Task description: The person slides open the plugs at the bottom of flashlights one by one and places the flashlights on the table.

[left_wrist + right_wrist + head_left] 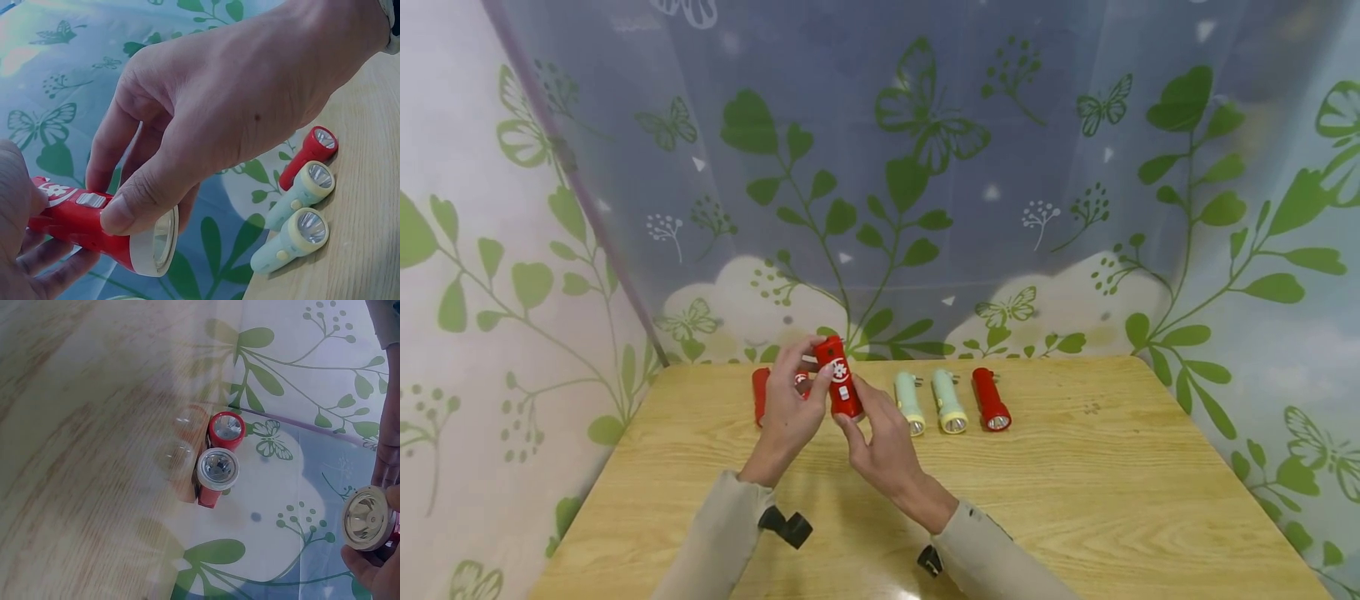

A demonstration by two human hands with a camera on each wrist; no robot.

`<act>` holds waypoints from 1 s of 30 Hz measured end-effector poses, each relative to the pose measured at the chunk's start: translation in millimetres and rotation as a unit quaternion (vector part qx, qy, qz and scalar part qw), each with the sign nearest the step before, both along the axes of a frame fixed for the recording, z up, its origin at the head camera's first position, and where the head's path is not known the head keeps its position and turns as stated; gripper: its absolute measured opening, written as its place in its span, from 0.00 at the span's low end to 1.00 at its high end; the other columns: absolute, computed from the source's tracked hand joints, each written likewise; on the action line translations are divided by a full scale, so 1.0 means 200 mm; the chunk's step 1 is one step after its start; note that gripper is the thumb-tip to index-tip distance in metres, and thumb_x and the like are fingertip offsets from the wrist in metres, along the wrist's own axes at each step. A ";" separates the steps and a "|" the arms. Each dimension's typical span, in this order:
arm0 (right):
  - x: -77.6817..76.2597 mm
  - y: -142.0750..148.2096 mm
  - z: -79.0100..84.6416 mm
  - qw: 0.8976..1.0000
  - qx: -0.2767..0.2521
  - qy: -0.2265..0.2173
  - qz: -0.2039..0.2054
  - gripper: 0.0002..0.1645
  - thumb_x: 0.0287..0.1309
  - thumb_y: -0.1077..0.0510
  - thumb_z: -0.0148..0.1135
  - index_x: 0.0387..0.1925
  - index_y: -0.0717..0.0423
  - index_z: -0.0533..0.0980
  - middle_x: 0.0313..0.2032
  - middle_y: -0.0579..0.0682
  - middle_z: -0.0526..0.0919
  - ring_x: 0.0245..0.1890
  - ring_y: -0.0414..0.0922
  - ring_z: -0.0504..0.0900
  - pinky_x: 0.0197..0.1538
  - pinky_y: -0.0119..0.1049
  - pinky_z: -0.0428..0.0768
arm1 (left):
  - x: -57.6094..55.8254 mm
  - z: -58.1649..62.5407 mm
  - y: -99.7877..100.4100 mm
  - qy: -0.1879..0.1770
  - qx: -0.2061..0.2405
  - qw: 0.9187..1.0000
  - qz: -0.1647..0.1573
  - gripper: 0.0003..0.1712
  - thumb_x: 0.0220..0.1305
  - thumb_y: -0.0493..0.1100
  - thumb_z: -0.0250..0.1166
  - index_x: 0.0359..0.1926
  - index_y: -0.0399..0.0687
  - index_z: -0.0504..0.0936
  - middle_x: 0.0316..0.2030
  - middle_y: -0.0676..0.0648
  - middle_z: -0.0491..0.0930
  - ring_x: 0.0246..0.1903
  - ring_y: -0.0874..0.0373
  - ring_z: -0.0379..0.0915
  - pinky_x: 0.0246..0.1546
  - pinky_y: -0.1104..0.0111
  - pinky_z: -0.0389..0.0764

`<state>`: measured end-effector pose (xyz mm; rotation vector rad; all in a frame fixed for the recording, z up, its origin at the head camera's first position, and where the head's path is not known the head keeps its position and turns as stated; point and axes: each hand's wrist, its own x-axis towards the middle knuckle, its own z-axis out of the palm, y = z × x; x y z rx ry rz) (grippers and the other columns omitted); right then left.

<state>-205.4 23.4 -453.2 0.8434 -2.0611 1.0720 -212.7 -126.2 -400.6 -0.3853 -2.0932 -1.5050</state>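
A red flashlight [844,393] with a white emblem and a sliding switch is held up between both hands. My left hand [786,412] grips its tail end, thumb beside the emblem. The right hand [886,446] pinches the lens end. In the left wrist view, the right hand [206,112] has its thumb near the flashlight's white-rimmed head [156,250], while only part of the left hand [15,250] shows at the left edge. The right wrist view shows the lens [365,519] facing the camera, unlit, with right-hand fingers [362,569] below it.
Two pale green flashlights [909,400] and a red one [991,400] lie in a row right of the hands. Two more red flashlights [217,472] lie to the left, partly behind the left hand. A patterned curtain [925,208] borders the wooden table [1112,483].
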 end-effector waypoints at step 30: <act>-0.01 0.01 -0.01 0.998 0.032 0.051 0.001 0.37 0.62 0.62 0.68 0.69 0.68 0.68 0.57 0.60 0.83 0.48 0.50 0.86 0.47 0.39 0.87 | 0.01 0.01 0.01 -0.026 -0.016 1.000 -0.001 0.25 0.69 0.28 0.60 0.65 0.45 0.76 0.50 0.39 0.71 0.45 0.47 0.75 0.37 0.74 0.80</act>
